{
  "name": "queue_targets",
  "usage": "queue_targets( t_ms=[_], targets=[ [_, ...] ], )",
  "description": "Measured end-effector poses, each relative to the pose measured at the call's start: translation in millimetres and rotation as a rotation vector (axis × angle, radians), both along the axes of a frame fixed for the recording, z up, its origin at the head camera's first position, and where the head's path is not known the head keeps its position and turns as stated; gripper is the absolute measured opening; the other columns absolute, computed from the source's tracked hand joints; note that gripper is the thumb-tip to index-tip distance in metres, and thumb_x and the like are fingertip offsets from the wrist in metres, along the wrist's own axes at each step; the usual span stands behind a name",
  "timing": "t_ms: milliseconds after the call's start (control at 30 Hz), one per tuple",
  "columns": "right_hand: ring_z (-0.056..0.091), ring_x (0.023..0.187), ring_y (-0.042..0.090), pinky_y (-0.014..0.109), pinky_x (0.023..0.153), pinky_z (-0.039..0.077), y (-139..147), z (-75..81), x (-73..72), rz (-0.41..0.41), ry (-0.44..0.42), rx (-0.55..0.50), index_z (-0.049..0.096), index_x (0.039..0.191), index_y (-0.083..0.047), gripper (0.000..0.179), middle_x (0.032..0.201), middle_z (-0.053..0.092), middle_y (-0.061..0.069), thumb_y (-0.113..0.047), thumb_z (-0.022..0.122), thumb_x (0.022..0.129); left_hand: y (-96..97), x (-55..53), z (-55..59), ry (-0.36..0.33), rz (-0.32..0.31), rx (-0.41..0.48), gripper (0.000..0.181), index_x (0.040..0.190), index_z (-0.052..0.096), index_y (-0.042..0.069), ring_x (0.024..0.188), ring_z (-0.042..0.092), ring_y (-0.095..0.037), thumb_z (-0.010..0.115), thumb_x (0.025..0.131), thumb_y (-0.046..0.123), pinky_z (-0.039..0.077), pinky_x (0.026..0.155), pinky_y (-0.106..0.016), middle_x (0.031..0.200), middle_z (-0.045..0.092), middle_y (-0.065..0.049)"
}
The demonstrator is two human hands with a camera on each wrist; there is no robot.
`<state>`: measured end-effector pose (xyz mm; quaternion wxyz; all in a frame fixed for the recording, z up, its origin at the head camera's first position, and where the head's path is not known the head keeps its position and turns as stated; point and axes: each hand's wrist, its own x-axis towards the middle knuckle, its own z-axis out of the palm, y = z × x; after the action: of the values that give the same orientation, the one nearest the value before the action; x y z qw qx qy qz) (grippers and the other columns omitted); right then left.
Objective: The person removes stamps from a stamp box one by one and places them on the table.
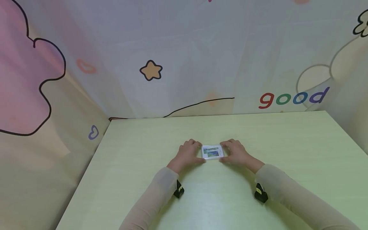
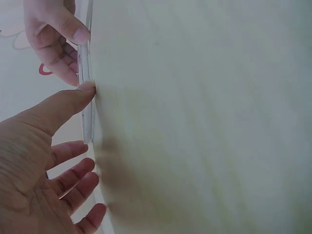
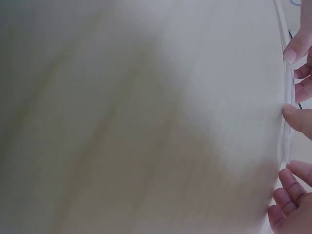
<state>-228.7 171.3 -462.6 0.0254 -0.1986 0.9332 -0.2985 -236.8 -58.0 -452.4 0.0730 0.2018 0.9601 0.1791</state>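
A small, flat, clear-edged case (image 1: pixel 212 152) with a printed white face and a landscape-like picture lies on the table in the head view. My left hand (image 1: pixel 187 155) holds its left end between thumb and fingers. At the opposite end, my right hand (image 1: pixel 236 154) grips it the same way. Seen edge-on in the left wrist view, the thin transparent case (image 2: pixel 87 119) has the left thumb (image 2: pixel 73 101) on its near edge. The right wrist view catches only its side (image 3: pixel 287 139), with the right thumb (image 3: pixel 298 119) against it.
Both hands are over the pale wood-grain table (image 1: pixel 138 143), whose far edge meets a printed cloth backdrop (image 1: pixel 187 57). The cloth continues at the left and right sides. Dark wrist devices (image 1: pixel 179 189) sit under both sleeves.
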Motion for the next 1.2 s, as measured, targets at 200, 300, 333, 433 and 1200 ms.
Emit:
queue_targets(
  t_ms=[200, 300, 333, 433, 1200],
  targets=[
    [0.047, 0.105, 0.039, 0.051, 0.088, 0.037, -5.4, 7.0, 0.8, -0.02, -0.029, 0.052, 0.054, 0.126, 0.006, 0.067, 0.117, 0.056, 0.024, -0.025, 0.08, 0.073, 0.6, -0.5, 1.4, 0.009, -0.02, -0.052, 0.064, 0.13, 0.056, 0.012, 0.108, 0.049, -0.026, 0.076, 0.077, 0.042, 0.041, 0.089, -0.042, 0.124, 0.053, -0.008],
    [0.047, 0.105, 0.039, 0.051, 0.089, 0.036, -7.3, 8.3, 1.3, -0.02, -0.034, 0.062, 0.053, 0.126, 0.006, 0.066, 0.117, 0.056, 0.023, -0.024, 0.08, 0.074, 0.2, -0.3, 2.4, 0.007, -0.02, -0.064, 0.064, 0.13, 0.056, 0.012, 0.108, 0.049, -0.026, 0.076, 0.077, 0.043, 0.041, 0.089, -0.042, 0.124, 0.053, -0.008],
    [0.046, 0.105, 0.038, 0.05, 0.088, 0.036, -7.5, 8.3, 1.3, -0.019, -0.037, 0.062, 0.053, 0.126, 0.006, 0.066, 0.118, 0.056, 0.023, -0.024, 0.08, 0.074, 0.2, -0.2, 2.6, 0.007, -0.021, -0.066, 0.064, 0.13, 0.056, 0.012, 0.108, 0.049, -0.026, 0.076, 0.077, 0.042, 0.041, 0.09, -0.042, 0.124, 0.053, -0.008],
    [0.046, 0.105, 0.037, 0.049, 0.088, 0.036, -6.9, 7.5, 1.1, -0.017, -0.045, 0.061, 0.053, 0.126, 0.005, 0.065, 0.119, 0.055, 0.023, -0.023, 0.08, 0.074, 0.6, 0.0, 2.7, 0.008, -0.026, -0.072, 0.064, 0.129, 0.056, 0.012, 0.108, 0.049, -0.026, 0.076, 0.077, 0.043, 0.041, 0.089, -0.042, 0.124, 0.053, -0.008],
    [0.047, 0.1, 0.033, 0.043, 0.084, 0.036, -1.5, 8.9, -2.9, 0.012, -0.04, 0.047, 0.056, 0.122, 0.005, 0.062, 0.115, 0.057, 0.021, -0.022, 0.081, 0.072, 5.0, -2.4, 5.1, -0.029, -0.039, -0.01, 0.067, 0.129, 0.055, 0.007, 0.105, 0.049, -0.025, 0.08, 0.075, 0.037, 0.042, 0.092, -0.04, 0.125, 0.055, -0.009]
  ],
)
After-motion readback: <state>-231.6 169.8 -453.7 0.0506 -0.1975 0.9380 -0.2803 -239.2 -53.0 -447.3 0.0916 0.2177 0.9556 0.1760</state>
